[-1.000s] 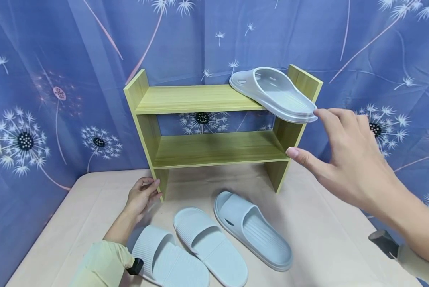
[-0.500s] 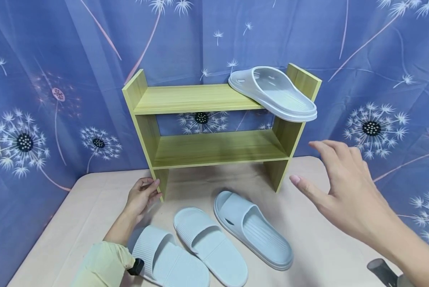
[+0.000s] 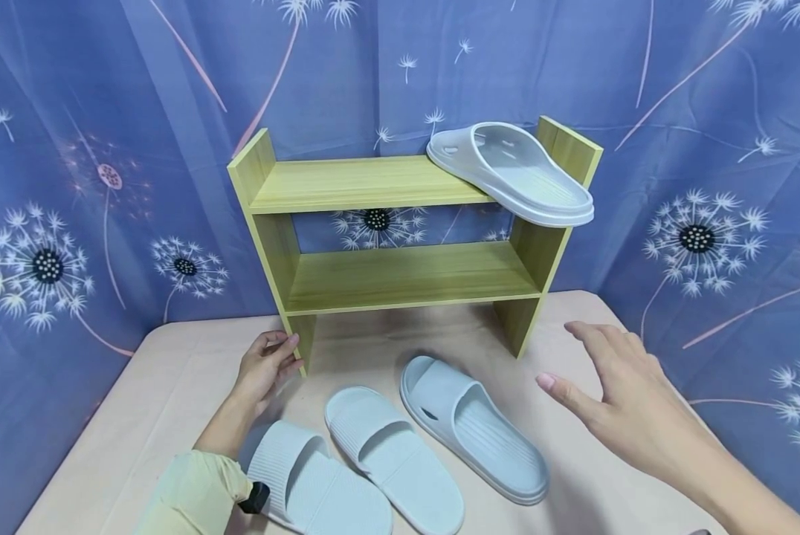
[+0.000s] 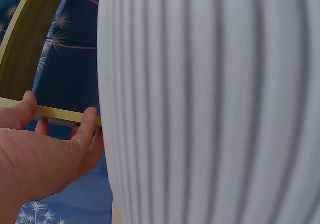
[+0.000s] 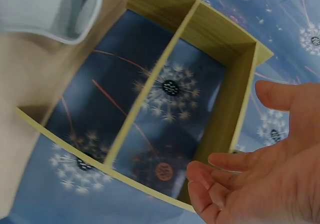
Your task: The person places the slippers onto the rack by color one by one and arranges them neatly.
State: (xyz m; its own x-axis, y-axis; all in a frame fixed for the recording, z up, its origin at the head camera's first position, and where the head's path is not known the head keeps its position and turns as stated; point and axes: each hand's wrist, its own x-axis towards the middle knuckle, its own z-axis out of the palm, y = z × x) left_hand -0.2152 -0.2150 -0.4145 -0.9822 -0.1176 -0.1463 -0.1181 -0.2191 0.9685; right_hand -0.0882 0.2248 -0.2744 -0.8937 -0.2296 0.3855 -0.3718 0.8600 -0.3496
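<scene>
A two-tier wooden shoe rack [image 3: 400, 279] stands toward the back. My left hand [image 3: 264, 365] holds the lower front edge of its left side panel, thumb on one side and fingers on the other, as the left wrist view also shows. My right hand [image 3: 630, 397] hovers with spread fingers, holding nothing, right of a blue-grey slide slipper [image 3: 473, 431] on the cloth. Its lookalike, a pale slide slipper [image 3: 520, 171], sits on the top shelf at the right, heel jutting over the front edge. Two ribbed light slippers, a middle one [image 3: 400, 468] and a left one [image 3: 320, 483], lie in front.
The light cloth-covered surface [image 3: 594, 475] carries everything. A blue dandelion-print curtain [image 3: 192, 148] hangs behind and on both sides. In the left wrist view a ribbed slipper strap [image 4: 210, 104] blocks most of the scene.
My right hand has moved away from the heel of the slipper on the top shelf, down toward the surface. My left hand stays on the rack's panel.
</scene>
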